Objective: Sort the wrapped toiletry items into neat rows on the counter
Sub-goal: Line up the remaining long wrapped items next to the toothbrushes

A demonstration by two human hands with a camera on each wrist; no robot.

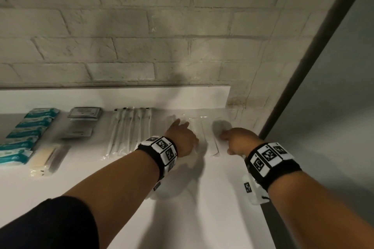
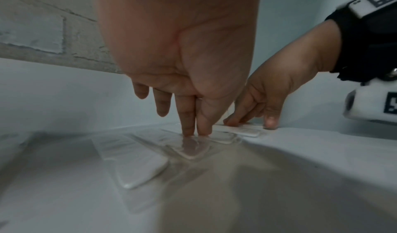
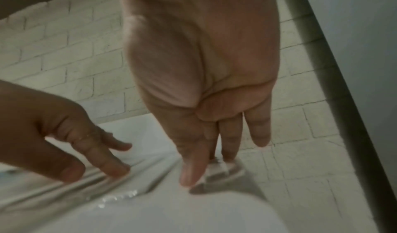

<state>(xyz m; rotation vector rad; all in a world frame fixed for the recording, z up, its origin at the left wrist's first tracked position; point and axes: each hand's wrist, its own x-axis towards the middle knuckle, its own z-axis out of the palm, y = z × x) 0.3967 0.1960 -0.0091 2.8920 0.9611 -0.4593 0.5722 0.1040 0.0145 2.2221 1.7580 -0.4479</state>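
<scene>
Several flat white items in clear wrap (image 1: 200, 127) lie side by side at the counter's (image 1: 202, 208) right end. My left hand (image 1: 179, 129) rests on their left part with straight fingers; in the left wrist view its fingertips (image 2: 189, 129) press one wrapped white piece (image 2: 191, 150), with another (image 2: 141, 170) nearer the camera. My right hand (image 1: 228, 137) touches the rightmost wrapped piece (image 2: 247, 132) with straight fingers (image 3: 227, 148). Neither hand holds anything. The left hand (image 3: 107, 162) also shows in the right wrist view, on crinkled clear wrap (image 3: 120, 194).
Further left stand a row of wrapped toothbrushes (image 1: 129, 129), grey sachets (image 1: 84, 113), teal packets (image 1: 26, 129) and a beige wrapped item (image 1: 43, 157). A white brick wall (image 1: 141, 36) backs the counter. A dark post (image 1: 303, 70) and a grey panel bound the right side.
</scene>
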